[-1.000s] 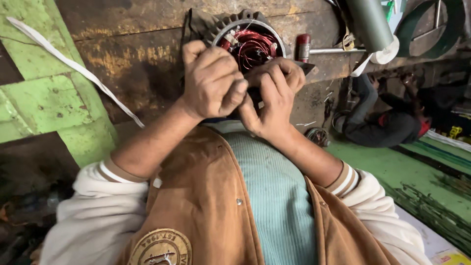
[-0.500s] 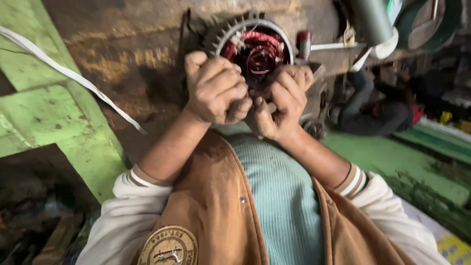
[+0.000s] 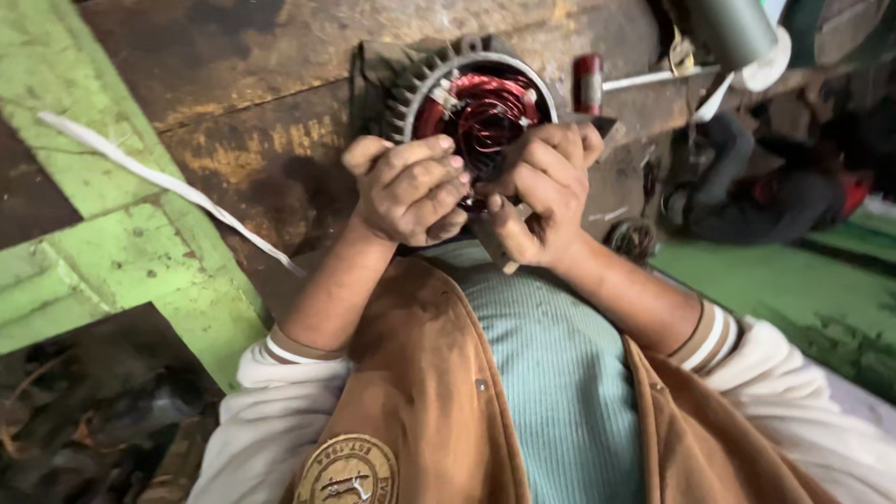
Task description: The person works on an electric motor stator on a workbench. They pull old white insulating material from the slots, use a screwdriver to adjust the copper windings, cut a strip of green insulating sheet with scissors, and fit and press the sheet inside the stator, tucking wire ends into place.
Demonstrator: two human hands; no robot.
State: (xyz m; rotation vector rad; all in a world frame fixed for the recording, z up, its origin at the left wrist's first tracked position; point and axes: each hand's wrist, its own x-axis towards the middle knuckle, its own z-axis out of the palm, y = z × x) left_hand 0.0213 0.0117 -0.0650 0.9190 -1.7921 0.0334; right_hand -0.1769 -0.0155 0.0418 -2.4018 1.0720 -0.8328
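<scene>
Big wooden bench [image 3: 233, 103] spans the far side, dark & worn, w/ green-painted boards [image 3: 112, 271] at left. On it, centre-far, sits the finned motor stator [image 3: 467, 103], round housing w/ red copper windings [image 3: 485, 112] showing inside. Both hands work at its near edge. Left hand [image 3: 411, 191] is curled into a tight fist just below the housing; can't tell what's inside the fist. Right hand [image 3: 546, 191] is closed too, thumb & fingers pinched at the winding edge, gripping a thin stick-like piece that pokes out below the palm.

Doing this well, as I judge it: brace the housing so it doesn't roll, keep pressure light on the copper so the enamel isn't scraped, work one slot at a time.

Count: 1 bench, 1 stator, 2 hands, 1 white strip [image 3: 159, 182] lying across the boards at left, 1 red-handled tool [image 3: 590, 84] far right.
</scene>
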